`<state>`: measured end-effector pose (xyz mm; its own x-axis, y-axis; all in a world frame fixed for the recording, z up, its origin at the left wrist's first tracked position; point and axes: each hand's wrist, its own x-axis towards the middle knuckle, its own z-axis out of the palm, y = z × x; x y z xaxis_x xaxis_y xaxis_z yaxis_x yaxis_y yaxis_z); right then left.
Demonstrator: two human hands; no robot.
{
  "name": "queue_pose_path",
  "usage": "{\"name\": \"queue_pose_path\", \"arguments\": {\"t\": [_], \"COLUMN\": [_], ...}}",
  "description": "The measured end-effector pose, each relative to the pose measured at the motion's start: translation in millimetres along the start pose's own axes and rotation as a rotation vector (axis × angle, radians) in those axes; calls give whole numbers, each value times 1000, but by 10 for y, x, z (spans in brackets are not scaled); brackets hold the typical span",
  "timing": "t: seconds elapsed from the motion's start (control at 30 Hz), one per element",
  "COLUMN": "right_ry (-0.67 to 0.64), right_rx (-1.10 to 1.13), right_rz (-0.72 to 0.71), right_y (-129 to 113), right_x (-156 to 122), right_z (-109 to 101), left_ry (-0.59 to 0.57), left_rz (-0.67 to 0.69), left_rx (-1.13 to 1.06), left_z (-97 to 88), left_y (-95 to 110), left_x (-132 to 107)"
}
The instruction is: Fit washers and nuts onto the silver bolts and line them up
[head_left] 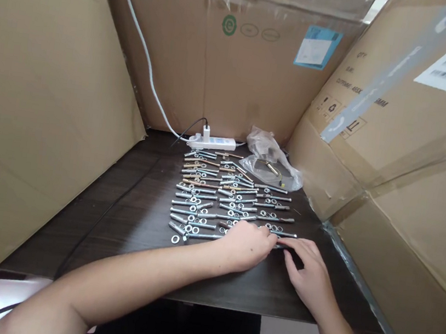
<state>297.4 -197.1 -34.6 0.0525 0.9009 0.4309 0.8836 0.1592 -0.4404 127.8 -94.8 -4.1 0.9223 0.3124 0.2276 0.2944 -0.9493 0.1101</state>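
Hands' [247, 246] grip around nearest bolt [280, 246]

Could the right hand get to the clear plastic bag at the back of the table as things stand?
Probably yes. The right hand rests at the near end of the bolt rows, and the plastic bag lies beyond on the same side. Bare table runs beside the rows, with nothing standing between.
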Motion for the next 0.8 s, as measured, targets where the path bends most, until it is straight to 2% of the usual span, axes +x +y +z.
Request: {"name": "queue_pose_path", "arguments": {"t": [0.1,0.2,0.3,0.47,0.8], "right_ry": [92,279,346,312,266], "right_rx": [63,98,148,215,203], "right_rz": [46,164,257,315,337], "right_y": [13,75,130,131,129], "right_x": [-20,-73,-108,-102,-94], "right_z": [-6,14,36,32,8], "left_ry": [2,-95,-132,-128,51], "left_rz": [67,215,212,187,211], "left_rx": [3,-42,-34,25,136], "left_z": [-19,24,140,265,223], "left_y": [187,421,547,526,391], "left_x": [-15,-10,50,169,231]}}
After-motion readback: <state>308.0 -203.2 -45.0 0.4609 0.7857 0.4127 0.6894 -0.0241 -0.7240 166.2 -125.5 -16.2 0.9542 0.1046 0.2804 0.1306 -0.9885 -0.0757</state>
